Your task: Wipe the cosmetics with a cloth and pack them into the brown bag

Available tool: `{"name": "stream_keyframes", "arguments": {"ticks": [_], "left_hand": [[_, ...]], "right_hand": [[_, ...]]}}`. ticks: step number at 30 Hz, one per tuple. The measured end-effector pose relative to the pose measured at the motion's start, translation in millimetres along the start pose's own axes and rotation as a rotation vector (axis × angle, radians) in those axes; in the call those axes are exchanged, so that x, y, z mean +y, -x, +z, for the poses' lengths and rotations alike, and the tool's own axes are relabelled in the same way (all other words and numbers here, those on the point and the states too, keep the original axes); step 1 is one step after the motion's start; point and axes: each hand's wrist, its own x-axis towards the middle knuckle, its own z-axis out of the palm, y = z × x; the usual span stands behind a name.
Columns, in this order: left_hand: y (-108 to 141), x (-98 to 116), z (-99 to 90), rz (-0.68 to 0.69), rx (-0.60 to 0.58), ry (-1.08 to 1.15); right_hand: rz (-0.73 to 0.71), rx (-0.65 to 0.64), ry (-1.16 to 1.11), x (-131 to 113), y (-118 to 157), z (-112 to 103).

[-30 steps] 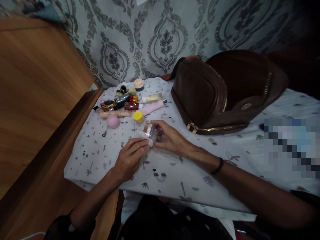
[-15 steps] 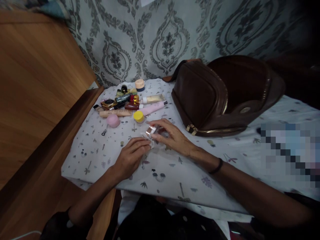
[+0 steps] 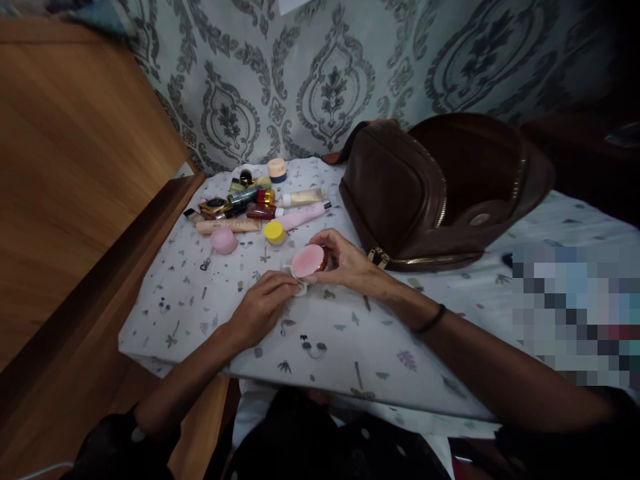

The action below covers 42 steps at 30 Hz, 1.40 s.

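Observation:
Between my two hands is a small round jar with a pink face turned up toward me. My right hand curls around its right side, thumb below and fingers above. My left hand pinches a white tissue against the jar's lower left edge. Just beyond them stands a small jar with a yellow lid. A pink egg-shaped item rests to its left. Behind lie a pink tube, a beige tube and a cream tube.
A brown leather bag with its zip open stands to the right. More cosmetics, with a peach-and-navy jar, lie toward the patterned curtain. A wooden panel borders the left of the white printed cloth.
The jar in my right hand has turned, so its pink face now shows instead of its shiny side. My left hand stays beside it with the tissue. The view has shifted slightly.

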Motion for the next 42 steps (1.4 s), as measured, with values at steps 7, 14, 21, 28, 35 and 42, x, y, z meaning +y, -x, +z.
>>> {"name": "stream_keyframes", "arguments": {"ticks": [7, 14, 21, 28, 35, 42], "left_hand": [[-0.4, -7.1, -1.8, -0.295, 0.094, 0.037], [-8.2, -10.6, -10.2, -0.639, 0.067, 0.132], [-12.5, -11.8, -9.1, -0.686, 0.148, 0.187], [-22.1, -8.4, -13.4, -0.602, 0.233, 0.154], [-30.8, -0.4, -22.4, -0.433, 0.253, 0.081], [-38.8, 21.0, -32.3, -0.129, 0.125, -0.072]], "right_hand": [[0.051, -0.097, -0.105, 7.4, 1.3, 2.2], [-0.1, -0.167, 0.023, -0.6, 5.7, 3.4], [-0.285, -0.218, 0.271, -14.1, 10.9, 3.8], [-0.372, -0.279, 0.363, -21.0, 17.6, 11.2], [-0.214, -0.18, 0.337, -21.6, 23.1, 17.0], [-0.201, -0.148, 0.392, -18.5, 23.6, 21.8]]}}
